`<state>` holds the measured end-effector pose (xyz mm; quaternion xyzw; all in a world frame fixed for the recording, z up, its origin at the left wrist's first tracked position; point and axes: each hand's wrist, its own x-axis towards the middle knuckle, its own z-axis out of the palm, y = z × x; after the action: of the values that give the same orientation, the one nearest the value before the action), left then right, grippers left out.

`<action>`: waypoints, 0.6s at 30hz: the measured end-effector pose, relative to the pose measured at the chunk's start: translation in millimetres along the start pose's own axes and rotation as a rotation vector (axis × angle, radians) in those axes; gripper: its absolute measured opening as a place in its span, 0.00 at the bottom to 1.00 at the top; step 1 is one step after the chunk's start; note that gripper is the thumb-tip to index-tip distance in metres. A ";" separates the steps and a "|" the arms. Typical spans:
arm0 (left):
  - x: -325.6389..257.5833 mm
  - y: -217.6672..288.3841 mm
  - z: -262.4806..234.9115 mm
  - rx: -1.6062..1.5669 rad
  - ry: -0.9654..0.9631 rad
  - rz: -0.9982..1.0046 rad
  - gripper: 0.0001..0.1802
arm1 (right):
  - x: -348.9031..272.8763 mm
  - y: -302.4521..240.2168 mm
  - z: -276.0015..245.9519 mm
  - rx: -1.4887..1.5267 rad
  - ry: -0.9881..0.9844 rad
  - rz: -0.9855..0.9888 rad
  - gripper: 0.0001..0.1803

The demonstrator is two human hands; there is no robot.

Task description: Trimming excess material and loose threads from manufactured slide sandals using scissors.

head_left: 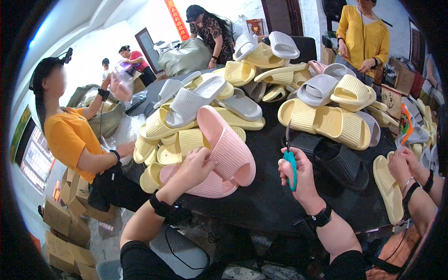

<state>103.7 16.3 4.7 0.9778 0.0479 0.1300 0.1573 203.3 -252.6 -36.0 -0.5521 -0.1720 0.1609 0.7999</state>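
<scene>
My left hand (pixel 195 167) has its fingers closed at the edge of a pink slide sandal (pixel 232 151), which stands tilted with its sole end raised. A second pink slide (pixel 212 185) lies under it on the table. In my right hand (pixel 301 179) is a pair of scissors (pixel 291 169) with teal handles, its narrow dark blades pointing up and away from me. Beyond the scissors lies a pair of black slides (pixel 343 163). Pale yellow slides (pixel 326 120) and grey slides (pixel 196 100) are heaped behind both hands.
The dark round table (pixel 266 191) carries the heap. At right, a co-worker's hands (pixel 406 163) work above a yellow slide (pixel 389 186). A person in orange (pixel 72 144) handles clear plastic bags at left. Others stand at the far side. Cardboard boxes (pixel 60 217) stack lower left.
</scene>
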 end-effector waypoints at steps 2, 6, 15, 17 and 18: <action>2.8 -0.3 2.2 -0.084 -0.008 -0.054 0.14 | -1.8 -0.2 2.2 -0.010 -0.019 0.015 0.18; 0.5 5.6 3.8 -0.247 0.053 -0.104 0.13 | -5.1 2.2 2.4 -0.029 -0.167 0.009 0.19; -31.5 34.3 0.9 -0.904 0.022 -0.306 0.11 | -7.1 13.1 4.6 -0.317 -0.291 -0.239 0.21; -37.9 40.8 -1.5 -0.974 0.012 -0.319 0.11 | -9.4 5.8 5.6 -0.341 -0.259 -0.234 0.23; -42.4 43.9 -2.4 -1.044 0.008 -0.335 0.11 | -9.3 6.6 5.6 -0.322 -0.240 -0.229 0.22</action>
<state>64.6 -30.2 10.8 0.7485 0.1326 0.1134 0.6398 192.1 -249.8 -41.3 -0.6264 -0.3506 0.1040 0.6884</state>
